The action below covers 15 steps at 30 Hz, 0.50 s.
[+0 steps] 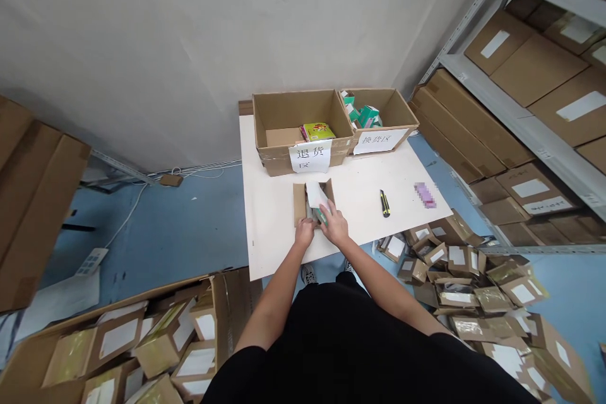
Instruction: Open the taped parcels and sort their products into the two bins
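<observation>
A small open cardboard box [300,201] stands near the front edge of the white table, its flaps spread. My left hand [305,232] is closed on the box's near left edge, fingers curled. At the near right side, my right hand [335,225] reaches into the opening, its fingers closed at the lower edge of a white sheet of paper [315,194]. Under that hand a bit of a green-and-white item [319,216] shows inside; most of it is hidden. A black-and-yellow utility knife [384,203] lies on the table to the right.
Behind stand two labelled cartons: the left one [279,161] holds colourful packs [318,132], the right one [400,136] green-and-white boxes [368,116]. A blurred purple item [425,195] lies on the white table [265,246]. Opened boxes [457,297] litter the floor at right; a large carton [231,303] of parcels stands left.
</observation>
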Tool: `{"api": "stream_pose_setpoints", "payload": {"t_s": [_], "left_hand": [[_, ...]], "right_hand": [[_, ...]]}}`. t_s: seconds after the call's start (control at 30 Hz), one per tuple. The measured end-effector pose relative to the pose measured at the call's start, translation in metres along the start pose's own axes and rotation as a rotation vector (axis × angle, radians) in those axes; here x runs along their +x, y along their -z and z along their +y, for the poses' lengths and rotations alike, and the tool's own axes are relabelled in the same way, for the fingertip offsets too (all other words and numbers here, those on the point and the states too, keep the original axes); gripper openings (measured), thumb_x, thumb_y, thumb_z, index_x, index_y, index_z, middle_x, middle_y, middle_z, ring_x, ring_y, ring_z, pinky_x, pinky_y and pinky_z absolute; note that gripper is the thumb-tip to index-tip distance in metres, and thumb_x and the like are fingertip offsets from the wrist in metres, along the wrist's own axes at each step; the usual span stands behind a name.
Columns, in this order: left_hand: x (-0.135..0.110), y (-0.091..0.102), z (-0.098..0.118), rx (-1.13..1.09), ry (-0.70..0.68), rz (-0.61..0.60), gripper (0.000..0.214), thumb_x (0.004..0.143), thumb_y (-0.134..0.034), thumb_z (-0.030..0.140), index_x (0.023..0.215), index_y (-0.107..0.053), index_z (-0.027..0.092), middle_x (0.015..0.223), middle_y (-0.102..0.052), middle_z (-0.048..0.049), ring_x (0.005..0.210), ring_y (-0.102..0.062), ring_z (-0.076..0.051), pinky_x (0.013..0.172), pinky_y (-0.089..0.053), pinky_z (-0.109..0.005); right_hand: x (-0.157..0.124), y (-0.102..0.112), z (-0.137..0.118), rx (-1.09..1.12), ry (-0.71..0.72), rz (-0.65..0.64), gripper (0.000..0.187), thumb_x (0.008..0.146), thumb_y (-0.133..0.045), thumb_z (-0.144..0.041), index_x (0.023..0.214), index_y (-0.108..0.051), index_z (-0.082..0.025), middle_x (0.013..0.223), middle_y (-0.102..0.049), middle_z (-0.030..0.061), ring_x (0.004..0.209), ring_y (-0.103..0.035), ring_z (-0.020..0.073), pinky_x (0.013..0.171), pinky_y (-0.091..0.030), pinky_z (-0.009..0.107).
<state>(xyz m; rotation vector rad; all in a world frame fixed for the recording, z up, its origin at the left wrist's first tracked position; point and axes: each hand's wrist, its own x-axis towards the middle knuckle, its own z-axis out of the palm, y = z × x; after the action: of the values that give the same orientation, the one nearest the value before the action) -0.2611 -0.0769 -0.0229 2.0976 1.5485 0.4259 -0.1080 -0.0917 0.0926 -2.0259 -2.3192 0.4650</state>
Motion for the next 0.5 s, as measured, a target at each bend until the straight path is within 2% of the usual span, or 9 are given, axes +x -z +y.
{"api": "stream_pose_setpoints", "payload": {"t_s": [0.27,0.5], "left_hand": [[-0.006,0.003,-0.005,0.040,0.004,-0.007,0.030,0.092,-0.055,0.011,0.088,-0.084,0.020,0.087,-0.076,-0.0085,0.094,-0.068,-0.024,0.103,-0.047,-0.041],[-0.005,0.005,-0.014,0.051,-0.005,-0.009,0.029,0.092,-0.055,0.012,0.096,-0.083,0.020,0.085,-0.077,-0.0078,0.093,-0.069,-0.024,0.100,-0.052,-0.041]], "right_hand": [[-0.013,0.003,-0.001,0.035,-0.024,-0.036,0.080,0.096,-0.061,-0.030,0.170,-0.029,-0.033,0.180,-0.014,0.0103,0.116,-0.069,0.0274,0.092,-0.059,0.038],[-0.014,0.017,0.002,0.047,0.005,-0.020,0.078,0.094,-0.061,-0.028,0.168,-0.034,-0.031,0.179,-0.016,0.0099,0.114,-0.070,0.0278,0.093,-0.059,0.039]]}}
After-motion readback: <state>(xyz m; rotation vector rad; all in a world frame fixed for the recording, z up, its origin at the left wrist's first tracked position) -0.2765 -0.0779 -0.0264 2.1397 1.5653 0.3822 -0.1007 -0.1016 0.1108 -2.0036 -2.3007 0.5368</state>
